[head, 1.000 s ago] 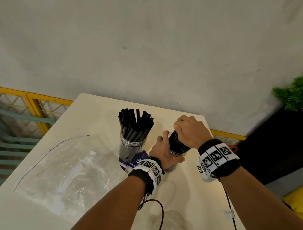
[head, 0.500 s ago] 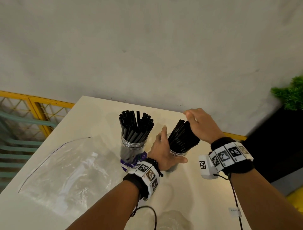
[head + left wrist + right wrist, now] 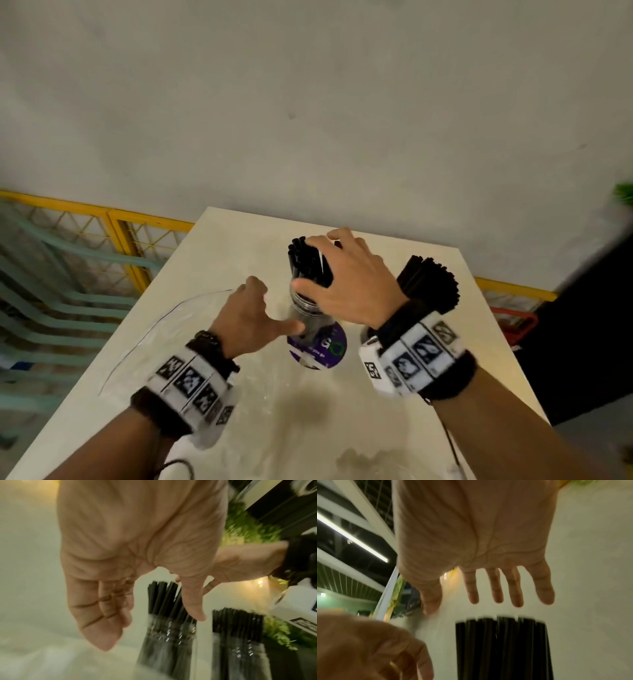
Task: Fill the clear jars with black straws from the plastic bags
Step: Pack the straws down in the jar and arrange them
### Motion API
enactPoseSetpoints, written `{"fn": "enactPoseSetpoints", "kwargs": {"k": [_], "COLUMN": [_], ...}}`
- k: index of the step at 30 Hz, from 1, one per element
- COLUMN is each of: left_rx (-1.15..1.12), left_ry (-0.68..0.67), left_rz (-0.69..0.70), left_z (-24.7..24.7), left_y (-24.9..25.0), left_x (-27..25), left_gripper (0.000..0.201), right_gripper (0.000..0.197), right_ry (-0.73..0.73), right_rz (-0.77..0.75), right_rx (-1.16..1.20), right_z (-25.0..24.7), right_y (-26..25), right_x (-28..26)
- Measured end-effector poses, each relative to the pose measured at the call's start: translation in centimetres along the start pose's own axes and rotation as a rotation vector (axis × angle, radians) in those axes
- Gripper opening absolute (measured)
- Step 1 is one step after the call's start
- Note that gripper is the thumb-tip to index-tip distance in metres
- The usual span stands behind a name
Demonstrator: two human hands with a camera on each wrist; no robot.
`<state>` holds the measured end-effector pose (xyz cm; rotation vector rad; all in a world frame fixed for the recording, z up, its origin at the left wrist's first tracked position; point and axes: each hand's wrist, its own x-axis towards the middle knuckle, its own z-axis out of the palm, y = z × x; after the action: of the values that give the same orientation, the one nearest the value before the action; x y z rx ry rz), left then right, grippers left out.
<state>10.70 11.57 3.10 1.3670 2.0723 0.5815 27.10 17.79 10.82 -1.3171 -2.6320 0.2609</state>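
Black straws [image 3: 308, 260] beneath open hands

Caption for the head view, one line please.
Both open hands, left hand and right hand, reach around a straw-filled jar; second filled jar stands right.

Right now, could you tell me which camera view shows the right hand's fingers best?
The right wrist view: the right hand is spread open above the black straws, its fingers separate. The head view shows only its back; the left wrist view catches just a blurred part of it beyond the left hand.
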Motion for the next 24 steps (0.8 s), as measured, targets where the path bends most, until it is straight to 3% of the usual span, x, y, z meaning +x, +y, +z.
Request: {"fn": "enactPoseSetpoints", "kwargs": {"k": [2,4,6,9,11,13,15,17,20,24], "left_rx": [-0.015,-0.094,-0.297,-0.405,-0.405,-0.379,-0.346,-0.324,-0.310,-0.289], "left_ry": [-0.016,-0.055,-0.119,-0.042,0.047,0.087,0.062,0.028,0.001,0.001], "left_rz": [0.012,0.124,0.275,0.303,0.281,0.289,0.309,0.346,0.357,0.353], "left_z": [1.5,2.7,4.0,6.2,6.5,6.4,6.3,6.3,6.2,6.1], "left_y": [-1.1,-0.8,0.0,0.3,0.7,1.0,1.1,1.3,1.3,1.1], "left_x": [2.8,4.7,5.9,7.3,7.0,6.7,6.5,6.4,6.1,6.0], "left_gripper": [0.124,0.143,0.134,0.108,0.102,0.110,0.113,0.113,0.106,0.099], "right_gripper": [0.092,0.106,0.104,0.064,0.034,0.024,0.028,0.035,0.047,0.073], "right_ry": [-0.059,-0.091,-0.124,-0.114,0.014,0.118,0.064,-0.089,-0.213,-0.153], "right_rz": [0.060,0.123,0.178,0.190,0.186,0.298,0.435,0.483,0.442,0.322], "right_rx": [-0.048,-0.029,0.005,0.010,0.022,0.092,0.106,0.042,0.054,0.145], "right_z": [1.8,3.0,3.5,3.6,3.5,3.1,2.4,2.3,1.5,-0.2], "right_y": [-0.4,-0.3,-0.1,-0.6,-0.6,0.2,0.9,1.5,1.7,1.7], "right_x": [2.2,4.3,5.9,7.1,7.2,7.3,7.3,7.7,8.3,7.4]}}
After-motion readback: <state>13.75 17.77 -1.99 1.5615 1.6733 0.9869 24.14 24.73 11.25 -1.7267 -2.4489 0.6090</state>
